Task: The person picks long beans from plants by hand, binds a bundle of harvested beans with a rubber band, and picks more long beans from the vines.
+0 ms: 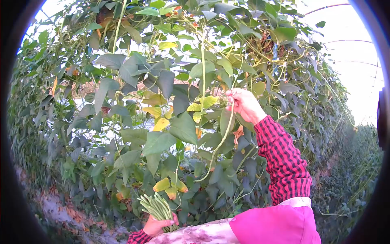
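My right hand (246, 106) is raised in front of the vines, its fingers pinched on the upper part of a long bean (222, 141). That pale green bean hangs down in a curve, its tip bending to the left. Low in front of me, my left hand (161, 225) is wrapped round a bunch of picked long beans (156, 206), their ends pointing up and left. Another long bean (203, 67) hangs straight among the leaves, left of my right hand.
A tall wall of leafy vines (152, 144) fills most of the view, with some yellow leaves (161, 124). Dry leaves litter the ground (61, 209) at lower left. More plants (349, 179) line the right side, under thin hoops (349, 41).
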`<state>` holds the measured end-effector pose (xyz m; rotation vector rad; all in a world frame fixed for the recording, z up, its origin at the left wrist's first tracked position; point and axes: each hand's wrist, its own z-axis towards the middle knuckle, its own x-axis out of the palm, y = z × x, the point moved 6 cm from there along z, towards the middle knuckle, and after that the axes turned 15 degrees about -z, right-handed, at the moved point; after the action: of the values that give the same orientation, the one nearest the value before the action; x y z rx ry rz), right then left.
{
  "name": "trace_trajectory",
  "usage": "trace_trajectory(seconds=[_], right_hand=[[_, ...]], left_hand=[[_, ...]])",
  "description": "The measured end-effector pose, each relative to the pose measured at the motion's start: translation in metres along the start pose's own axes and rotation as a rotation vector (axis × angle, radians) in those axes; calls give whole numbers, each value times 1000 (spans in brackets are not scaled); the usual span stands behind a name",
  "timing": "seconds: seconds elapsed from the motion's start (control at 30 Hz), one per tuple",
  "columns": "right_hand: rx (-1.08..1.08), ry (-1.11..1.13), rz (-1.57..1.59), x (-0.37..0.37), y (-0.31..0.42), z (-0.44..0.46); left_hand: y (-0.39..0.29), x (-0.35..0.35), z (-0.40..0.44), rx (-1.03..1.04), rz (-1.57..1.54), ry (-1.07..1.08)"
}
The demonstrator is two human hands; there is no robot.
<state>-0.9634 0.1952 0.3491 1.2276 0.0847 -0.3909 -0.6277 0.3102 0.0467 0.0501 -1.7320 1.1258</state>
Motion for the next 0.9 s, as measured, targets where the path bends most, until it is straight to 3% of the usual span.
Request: trace_trajectory(seconds=[0.07,0.13,0.2,0.27,0.33,0.47,0.53,0.83,0.9], right_hand=[[9,14,32,7,2,3],[37,217,172,25,2,2],[33,144,120,44,28,1],[-139,32,1,46,71,18],[-200,-185,-279,42,93,48],[-242,-137,-324,56,103,96],[-360,-222,-376,62,108,110],[-343,-19,-298,96,106,100],[-178,8,-219,107,100,102]], left_hand=[[4,0,2,-24,20,50],[7,-3,1,-4,13,57],[6,-4,0,-11,36,48],[3,-9,-1,5,43,50],[0,-13,-4,22,59,54],[-3,-21,-12,48,56,32],[-11,-27,-18,80,76,1],[-24,-41,-18,132,57,31],[-24,-43,-17,121,19,33]])
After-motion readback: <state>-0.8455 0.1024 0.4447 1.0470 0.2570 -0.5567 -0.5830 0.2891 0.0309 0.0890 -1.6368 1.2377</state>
